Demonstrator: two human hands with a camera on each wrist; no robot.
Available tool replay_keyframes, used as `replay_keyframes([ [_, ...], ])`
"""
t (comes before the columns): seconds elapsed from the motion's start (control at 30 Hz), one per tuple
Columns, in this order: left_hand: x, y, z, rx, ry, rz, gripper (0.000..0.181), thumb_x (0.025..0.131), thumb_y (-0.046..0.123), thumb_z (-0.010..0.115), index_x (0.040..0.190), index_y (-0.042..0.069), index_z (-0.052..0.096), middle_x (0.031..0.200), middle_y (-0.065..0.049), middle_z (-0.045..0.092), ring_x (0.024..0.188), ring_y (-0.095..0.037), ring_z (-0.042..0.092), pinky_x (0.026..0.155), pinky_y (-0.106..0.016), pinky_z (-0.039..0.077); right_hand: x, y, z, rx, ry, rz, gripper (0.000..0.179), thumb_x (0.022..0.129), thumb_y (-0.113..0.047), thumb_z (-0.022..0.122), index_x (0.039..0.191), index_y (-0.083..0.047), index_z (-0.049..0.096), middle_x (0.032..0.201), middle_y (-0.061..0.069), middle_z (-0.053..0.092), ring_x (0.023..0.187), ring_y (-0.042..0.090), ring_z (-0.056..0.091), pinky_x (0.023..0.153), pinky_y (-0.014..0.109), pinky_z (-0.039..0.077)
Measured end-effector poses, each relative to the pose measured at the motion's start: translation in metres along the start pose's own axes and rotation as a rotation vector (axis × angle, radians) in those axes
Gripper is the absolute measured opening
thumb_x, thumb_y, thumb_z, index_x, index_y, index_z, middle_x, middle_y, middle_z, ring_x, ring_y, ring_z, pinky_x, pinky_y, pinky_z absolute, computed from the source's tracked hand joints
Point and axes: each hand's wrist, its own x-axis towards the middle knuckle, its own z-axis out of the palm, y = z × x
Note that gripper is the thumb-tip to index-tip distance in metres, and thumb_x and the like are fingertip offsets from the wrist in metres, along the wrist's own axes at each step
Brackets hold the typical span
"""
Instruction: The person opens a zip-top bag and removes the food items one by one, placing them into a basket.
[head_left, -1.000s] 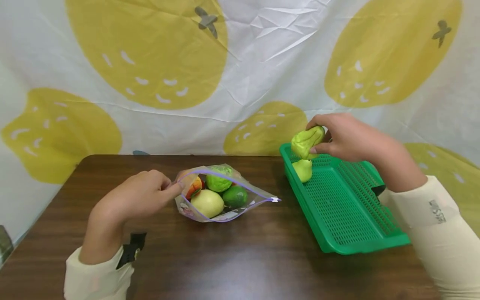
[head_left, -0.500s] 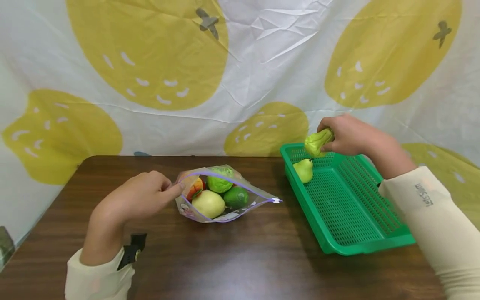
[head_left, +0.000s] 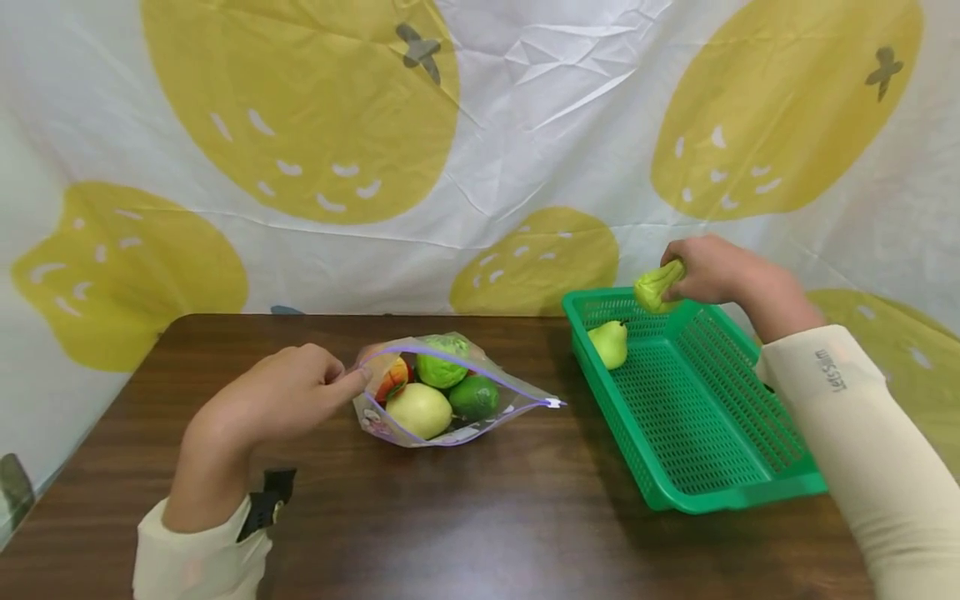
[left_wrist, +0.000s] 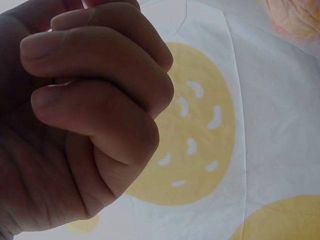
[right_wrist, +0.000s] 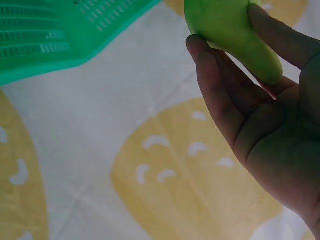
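My left hand [head_left: 281,400] pinches the left end of the open mouth of a clear zip bag [head_left: 536,393]. Its curled fingers fill much of the left wrist view. Inside the bag lie a pale yellow round fruit [head_left: 420,412], a dark green fruit [head_left: 474,397], a wrinkled green cabbage [head_left: 441,363] and a red-orange piece [head_left: 393,379]. Above the back of a green basket [head_left: 618,442], my right hand [head_left: 712,268] holds a yellow-green leafy vegetable [head_left: 654,288] between thumb and fingers. The right wrist view shows its smooth tapered end [right_wrist: 267,65]. A green pear [head_left: 609,343] rests in the basket.
The bag and basket stand on a dark wooden table [head_left: 480,517], the basket at the right. A white cloth [head_left: 525,142] with yellow lemon prints hangs behind. The bag's white slider [head_left: 553,403] sits at the right end of its zip.
My right hand has moved right with the leafy vegetable, now farther from the bag and uncovering the pear in the basket. My left hand keeps its pinch on the bag.
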Motion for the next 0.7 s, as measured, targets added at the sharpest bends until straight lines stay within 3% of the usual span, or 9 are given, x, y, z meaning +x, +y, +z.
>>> replay_keyframes([
  [0.33, 0.001, 0.0, 0.0, -0.005, 0.005, -0.001, 0.054, 0.102, 0.044, 0.051, 0.056, 0.018, 0.037, 0.053, 0.008, 0.028, 0.05, -0.01, 0.026, 0.05, -0.028, 0.027, 0.014, 0.026, 0.033, 0.032, -0.06, 0.061, 0.043, 0.082, -0.016, 0.079, 0.113, 0.009, 0.064, 0.101, 0.022, 0.066, 0.092, 0.036, 0.059, 0.084, 0.052, 0.048],
  [0.7, 0.003, -0.001, 0.0, -0.009, 0.012, 0.006, 0.054, 0.102, 0.044, 0.051, 0.056, 0.018, 0.039, 0.053, 0.008, 0.029, 0.05, -0.01, 0.027, 0.049, -0.028, 0.027, 0.022, 0.039, 0.067, 0.064, -0.143, 0.136, 0.055, 0.087, -0.022, 0.076, 0.124, 0.014, 0.057, 0.122, 0.032, 0.062, 0.112, 0.049, 0.059, 0.092, 0.058, 0.049],
])
